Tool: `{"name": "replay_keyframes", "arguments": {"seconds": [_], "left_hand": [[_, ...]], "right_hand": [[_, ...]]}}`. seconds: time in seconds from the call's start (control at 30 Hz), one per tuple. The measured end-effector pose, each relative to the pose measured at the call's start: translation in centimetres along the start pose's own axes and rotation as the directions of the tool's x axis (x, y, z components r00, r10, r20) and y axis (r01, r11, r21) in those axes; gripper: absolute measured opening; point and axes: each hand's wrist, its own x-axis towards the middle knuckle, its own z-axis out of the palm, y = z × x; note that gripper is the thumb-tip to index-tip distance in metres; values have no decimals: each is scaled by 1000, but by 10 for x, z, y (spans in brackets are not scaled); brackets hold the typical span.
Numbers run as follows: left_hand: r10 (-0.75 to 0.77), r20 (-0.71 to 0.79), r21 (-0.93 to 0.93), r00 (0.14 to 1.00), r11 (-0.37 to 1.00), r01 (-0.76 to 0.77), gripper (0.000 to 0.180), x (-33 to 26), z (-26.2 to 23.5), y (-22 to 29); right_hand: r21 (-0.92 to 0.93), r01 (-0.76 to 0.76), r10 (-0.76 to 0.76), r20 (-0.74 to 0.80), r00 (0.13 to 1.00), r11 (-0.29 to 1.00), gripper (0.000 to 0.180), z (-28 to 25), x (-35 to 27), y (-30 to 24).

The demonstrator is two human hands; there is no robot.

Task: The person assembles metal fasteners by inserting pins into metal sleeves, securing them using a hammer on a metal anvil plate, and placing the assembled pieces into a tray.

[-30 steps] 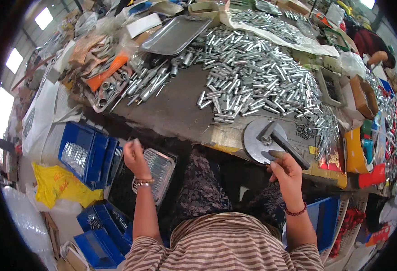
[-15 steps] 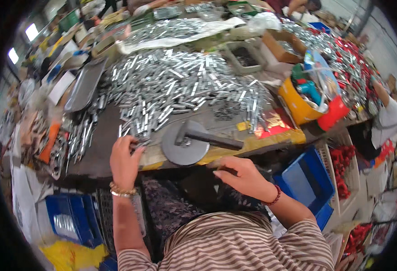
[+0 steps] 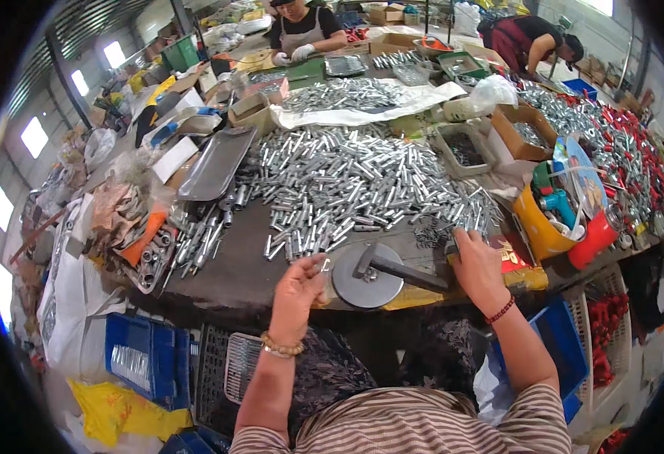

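My left hand point(image 3: 299, 293) is pinched around a small silver metal piece point(image 3: 324, 265), just left of a round grey metal block point(image 3: 364, 293). A hammer point(image 3: 404, 271) lies across that block, its dark handle pointing right. My right hand point(image 3: 480, 266) is beyond the handle's end, fingers bent together beside a small heap of dark thin pins point(image 3: 429, 233); whatever its fingertips hold is hidden. Behind both hands spreads a wide pile of silver metal tubes point(image 3: 355, 178). A red and gold packet point(image 3: 507, 256) lies right of my right hand.
A metal tray point(image 3: 217, 163) and wrenches flank the pile's left. On the right stand a yellow bucket point(image 3: 538, 219) of bottles, a red container point(image 3: 595, 240) and a cardboard box point(image 3: 525, 132). Blue crates point(image 3: 139, 356) sit below the table. Two people work across it.
My right hand has moved from the table's front edge out to the dark pins. The left hand has lifted off the tubes with a small metal piece. The view has tilted up.
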Motion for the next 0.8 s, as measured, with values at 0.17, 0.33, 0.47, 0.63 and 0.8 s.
{"name": "replay_keyframes", "arguments": {"seconds": [0.17,0.33,0.47,0.63,0.8], "left_hand": [[-165,169,-576,972,784,234,23,-19,10,-8],[-27,75,-33,997,999,29,22,-15,7,-4],[-67,107,-48,992,996,72,19,-14,20,6],[97,80,320,992,940,-118,16,-12,31,1],[349,184,601,919,700,-386,16,-9,20,-5]], "right_hand": [[-120,-80,93,106,990,990,47,6,9,-5],[140,-94,97,-16,995,986,43,5,6,4],[791,-171,115,128,985,588,23,-17,0,-43],[896,-314,-14,335,942,314,14,8,-12,-82],[712,39,-191,134,972,701,16,5,-21,-82]]}}
